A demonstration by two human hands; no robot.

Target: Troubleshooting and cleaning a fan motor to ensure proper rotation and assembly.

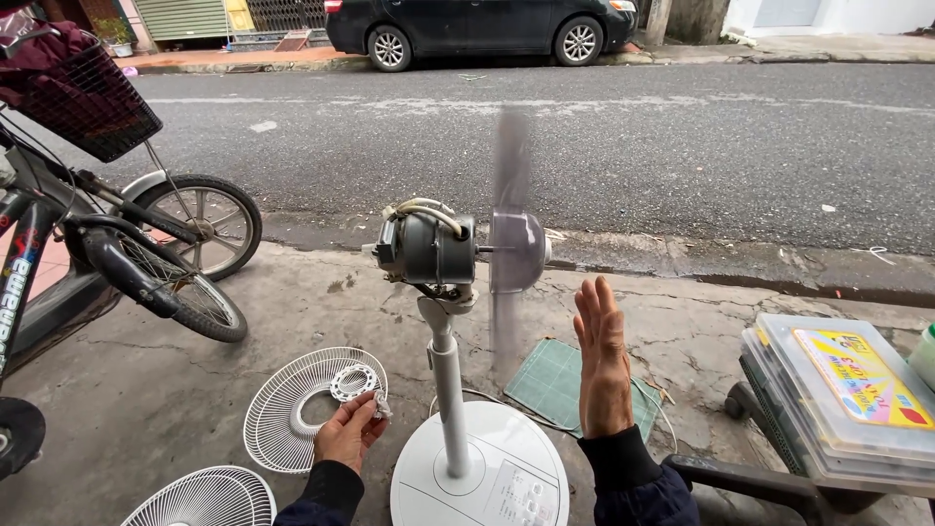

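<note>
Your left hand (349,432) pinches a small crumpled silvery scrap (381,406) in its grip, while your right hand (603,358) stands released, flat-palmed, beside the spinning fan blade (510,244).

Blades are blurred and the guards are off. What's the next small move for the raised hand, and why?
Probably draw the right hand back a little from the spinning blades. They are blurred with motion and uncovered, since both white grilles lie on the ground, and the open palm stands close beside them. The left hand holds a small part low, away from them.

left hand (349,431): low, fingers pinched shut on small crumpled bit | right hand (602,356): raised, flat, fingers straight together
</note>
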